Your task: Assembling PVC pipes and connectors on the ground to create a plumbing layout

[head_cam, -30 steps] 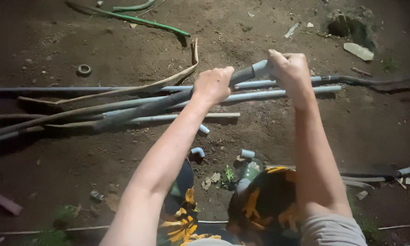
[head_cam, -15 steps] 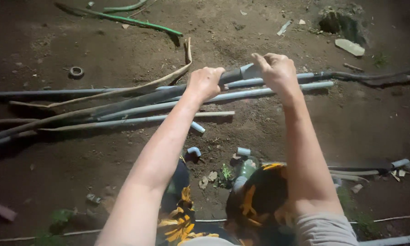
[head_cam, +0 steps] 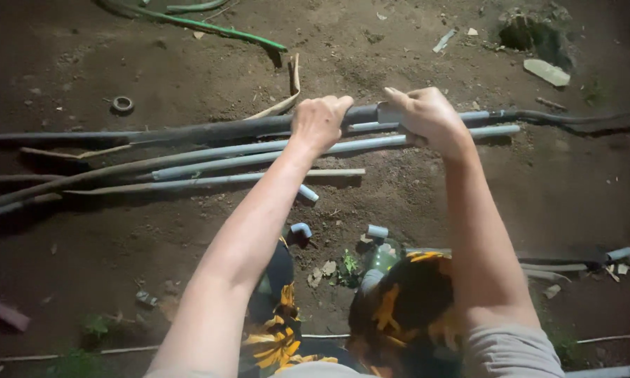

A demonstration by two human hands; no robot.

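- The dark pipe [head_cam: 245, 128] gripped by the hands looks like matt black plastic, kinda dusty.
- A pale grey fitting [head_cam: 388, 112] on it seems to be smooth plastic.
- The grey pipes [head_cam: 259, 157] beside it are smooth plastic too, with a dull sheen.
- The ground [head_cam: 84, 63] is rough, crumbly brown dirt.
- The green hose [head_cam: 217, 29] looks like glossy rubber or plastic.
- Yellow-and-black patterned cloth [head_cam: 399, 308] is seen at the bottom, soft and matt.

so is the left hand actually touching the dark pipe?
Touching. The head view shows the left hand with fingers curled over the dark pipe, no gap visible. The right hand grips the same pipe at a grey fitting.
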